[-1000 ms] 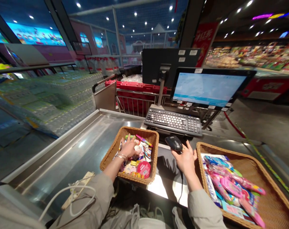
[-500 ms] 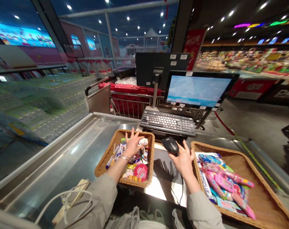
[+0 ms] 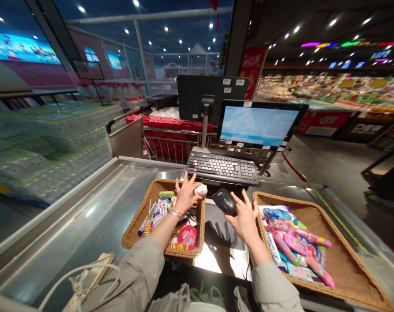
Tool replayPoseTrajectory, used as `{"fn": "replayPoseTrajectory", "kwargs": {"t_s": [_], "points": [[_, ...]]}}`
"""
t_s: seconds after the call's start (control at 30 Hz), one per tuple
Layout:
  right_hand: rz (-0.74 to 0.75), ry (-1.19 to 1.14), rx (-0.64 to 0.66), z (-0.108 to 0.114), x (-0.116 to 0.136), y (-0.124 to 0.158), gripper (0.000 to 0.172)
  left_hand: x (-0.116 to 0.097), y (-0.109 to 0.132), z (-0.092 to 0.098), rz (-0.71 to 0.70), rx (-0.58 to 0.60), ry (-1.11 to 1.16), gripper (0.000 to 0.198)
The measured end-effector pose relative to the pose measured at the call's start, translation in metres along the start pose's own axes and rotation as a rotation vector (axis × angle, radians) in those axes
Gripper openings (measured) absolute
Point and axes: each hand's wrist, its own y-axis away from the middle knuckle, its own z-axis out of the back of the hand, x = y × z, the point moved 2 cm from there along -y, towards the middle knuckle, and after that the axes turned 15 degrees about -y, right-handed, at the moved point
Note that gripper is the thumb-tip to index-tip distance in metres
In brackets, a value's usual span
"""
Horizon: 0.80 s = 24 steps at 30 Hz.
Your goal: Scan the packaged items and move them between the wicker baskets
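My left hand point(image 3: 184, 196) is raised over the left wicker basket point(image 3: 134, 227) and pinches a small white rounded item point(image 3: 201, 190) between thumb and forefinger, with the other fingers spread. My right hand point(image 3: 243, 217) holds a black handheld scanner point(image 3: 225, 202) above the dark counter between the two baskets, its cord running down past my wrist. The white item sits just left of the scanner. Several small colourful packets and a round red tin point(image 3: 187, 236) lie in the left basket.
A right wicker basket point(image 3: 343, 260) holds several pink and blue packets. Behind stand a keyboard point(image 3: 222, 168), a lit monitor point(image 3: 258, 125) and a red shopping cart point(image 3: 170, 136). A steel counter point(image 3: 86, 216) runs left, with a white cable point(image 3: 83, 273) near me.
My left hand has lifted out of the left basket with the small white item and moved it right toward the scanner. My right hand has taken hold of the scanner and raised it slightly.
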Motion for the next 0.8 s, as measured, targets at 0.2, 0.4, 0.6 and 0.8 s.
{"fn": "replayPoseTrajectory", "kwargs": {"t_s": [0.2, 0.4, 0.6, 0.8], "points": [[0.052, 0.030, 0.053, 0.000, 0.011, -0.001, 0.023, -0.005, -0.002, -0.004, -0.015, -0.024, 0.004, 0.047], [0.060, 0.031, 0.078, 0.001, 0.017, -0.001, 0.025, -0.006, -0.003, -0.006, -0.022, -0.032, 0.008, 0.047], [0.060, 0.020, 0.088, 0.002, 0.019, -0.003, 0.025, -0.008, -0.004, -0.003, -0.019, -0.026, 0.013, 0.048], [0.069, 0.020, 0.093, 0.003, 0.021, -0.002, 0.025, -0.008, -0.004, -0.004, -0.018, -0.025, 0.031, 0.048]]}}
